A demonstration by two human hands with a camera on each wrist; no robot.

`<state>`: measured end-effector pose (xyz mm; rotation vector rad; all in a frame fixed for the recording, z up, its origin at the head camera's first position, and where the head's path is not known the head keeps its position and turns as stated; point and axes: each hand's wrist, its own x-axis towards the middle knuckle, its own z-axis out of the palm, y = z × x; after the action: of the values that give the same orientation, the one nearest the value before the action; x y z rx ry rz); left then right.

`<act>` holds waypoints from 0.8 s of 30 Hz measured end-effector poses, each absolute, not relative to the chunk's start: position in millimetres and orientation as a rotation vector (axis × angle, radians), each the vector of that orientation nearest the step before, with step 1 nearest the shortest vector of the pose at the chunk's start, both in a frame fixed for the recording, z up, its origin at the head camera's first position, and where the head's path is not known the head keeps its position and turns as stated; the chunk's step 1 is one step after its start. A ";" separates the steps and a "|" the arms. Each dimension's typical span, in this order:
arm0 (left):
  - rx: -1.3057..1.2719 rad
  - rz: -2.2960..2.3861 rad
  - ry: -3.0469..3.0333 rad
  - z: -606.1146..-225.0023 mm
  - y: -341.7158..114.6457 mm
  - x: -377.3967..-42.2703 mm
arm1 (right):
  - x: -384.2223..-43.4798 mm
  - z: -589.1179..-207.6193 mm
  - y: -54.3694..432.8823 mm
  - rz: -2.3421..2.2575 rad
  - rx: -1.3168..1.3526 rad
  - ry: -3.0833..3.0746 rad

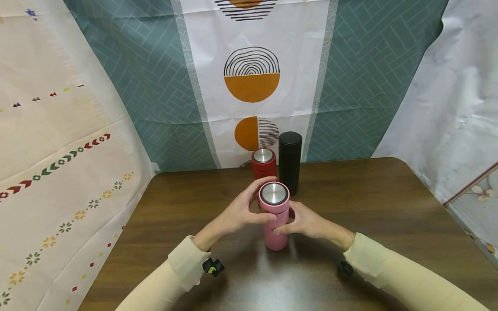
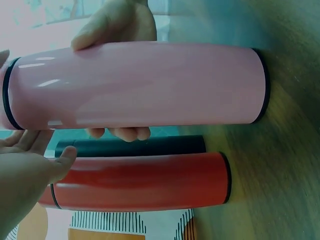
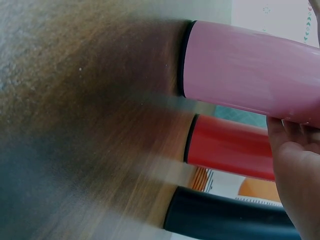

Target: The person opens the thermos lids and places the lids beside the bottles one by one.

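Note:
A pink thermos flask (image 1: 275,236) with a silver-topped lid is upright between both hands in the head view. My left hand (image 1: 241,211) grips it near the lid, thumb across the front. Lower down, my right hand (image 1: 306,221) holds the body from the right side. The left wrist view shows the pink flask (image 2: 145,85) with its dark base ring close to the wood; whether it touches the table I cannot tell. Behind it stand a red flask (image 1: 264,170) with a silver top and a taller black flask (image 1: 289,166).
The brown wooden table (image 1: 358,194) carries the flasks near its back edge. A patterned teal and white cloth (image 1: 350,86) hangs behind. Light patterned fabric (image 1: 66,172) covers the left side, and pale fabric (image 1: 459,112) hangs at the right.

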<state>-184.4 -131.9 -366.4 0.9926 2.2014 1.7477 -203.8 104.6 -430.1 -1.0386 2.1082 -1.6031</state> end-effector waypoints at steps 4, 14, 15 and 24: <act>1.019 1.724 2.196 -365.9 -133.8 -184.6 | -203.5 -429.4 104.9 -1.602 -1.021 2.100; 0.943 1.863 2.243 -369.8 -129.0 -182.4 | -204.5 -431.4 104.6 -1.591 -1.036 2.132; 0.940 1.869 2.245 -369.9 -128.6 -182.2 | -204.3 -431.1 104.5 -1.591 -1.035 2.131; 0.951 1.914 2.241 -371.6 -125.7 -182.9 | -203.7 -430.1 104.6 -1.594 -1.047 2.129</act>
<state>-182.9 -125.7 -371.6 0.9507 2.2410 1.9142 -203.7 104.6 -430.1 -1.0475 2.1293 -1.5935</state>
